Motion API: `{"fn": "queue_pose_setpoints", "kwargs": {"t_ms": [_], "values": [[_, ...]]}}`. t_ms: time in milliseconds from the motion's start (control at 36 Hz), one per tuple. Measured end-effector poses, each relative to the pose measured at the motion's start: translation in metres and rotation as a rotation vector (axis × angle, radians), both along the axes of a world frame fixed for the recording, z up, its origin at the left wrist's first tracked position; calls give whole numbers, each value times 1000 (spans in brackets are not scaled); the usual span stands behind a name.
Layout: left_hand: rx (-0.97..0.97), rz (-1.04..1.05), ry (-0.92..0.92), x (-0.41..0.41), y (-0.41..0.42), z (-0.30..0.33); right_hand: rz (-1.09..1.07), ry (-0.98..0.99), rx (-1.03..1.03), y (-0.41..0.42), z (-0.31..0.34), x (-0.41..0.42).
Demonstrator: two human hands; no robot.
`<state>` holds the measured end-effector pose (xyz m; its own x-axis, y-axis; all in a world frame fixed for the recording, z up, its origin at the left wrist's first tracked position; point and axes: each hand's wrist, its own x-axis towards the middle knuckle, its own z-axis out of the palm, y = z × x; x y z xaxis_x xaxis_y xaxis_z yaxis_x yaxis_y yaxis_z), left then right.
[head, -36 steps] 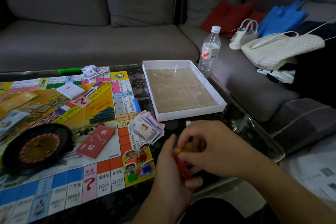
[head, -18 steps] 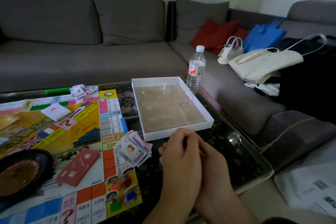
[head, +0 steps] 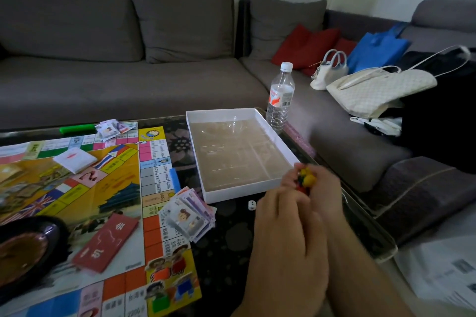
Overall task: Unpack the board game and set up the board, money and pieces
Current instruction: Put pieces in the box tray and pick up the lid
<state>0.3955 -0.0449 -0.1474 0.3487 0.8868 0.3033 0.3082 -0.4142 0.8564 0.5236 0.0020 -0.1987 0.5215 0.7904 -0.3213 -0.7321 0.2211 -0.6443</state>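
The game board [head: 77, 201] lies unfolded on the left of the dark glass table [head: 226, 239]. On it sit a red card deck [head: 105, 243], a white card deck [head: 74, 159], a black roulette wheel [head: 25, 247] and a fanned stack of play money [head: 188, 213]. More money [head: 113, 128] lies at the board's far edge. My left hand [head: 286, 226] and right hand [head: 322, 195] are cupped together by the open white box's [head: 206, 162] near right corner, holding small yellow and red game pieces [head: 305, 180]. A white die [head: 251, 205] lies beside my left hand.
A water bottle [head: 280, 95] stands at the table's far right edge. A green marker [head: 77, 128] lies behind the board. Grey sofas [head: 128, 85] surround the table, with white bags [head: 381, 90], a blue bag [head: 376, 51] and red cushions [head: 304, 44]. Papers [head: 443, 273] lie at lower right.
My two hands moved together away from me and to the right, to the box's near corner. The pieces show again at my fingertips, and the die is uncovered.
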Motion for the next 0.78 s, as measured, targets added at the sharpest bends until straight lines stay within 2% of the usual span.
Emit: {"fn": "queue_pose_setpoints", "kwargs": {"t_ms": [56, 139, 278, 389, 472, 583, 639, 722, 778], "values": [[-83, 6, 20, -3, 2, -3, 10, -27, -67, 47, 44, 0], [-162, -6, 58, -8, 8, -10, 21, -188, -116, 88, 60, 4], [-225, -26, 147, -10, 13, -16, 99, -588, -275, 110, 72, 12], [-238, -55, 190, -10, 13, -17, 106, -620, -222, 107, 64, 16], [-272, -66, 187, -11, 14, -17, 93, -737, -230, 98, 58, 15], [-336, -42, 211, -12, 12, -18, 38, -1014, -263, 67, 50, 9], [-383, 16, 211, -14, 13, -21, 75, -1219, -256, 48, 40, 9], [-400, 107, 219, -22, 16, -26, 221, -1571, -364, 31, 16, 15], [-388, 130, 227, -27, 15, -31, 405, -1720, -448, 21, 10, 14]]}}
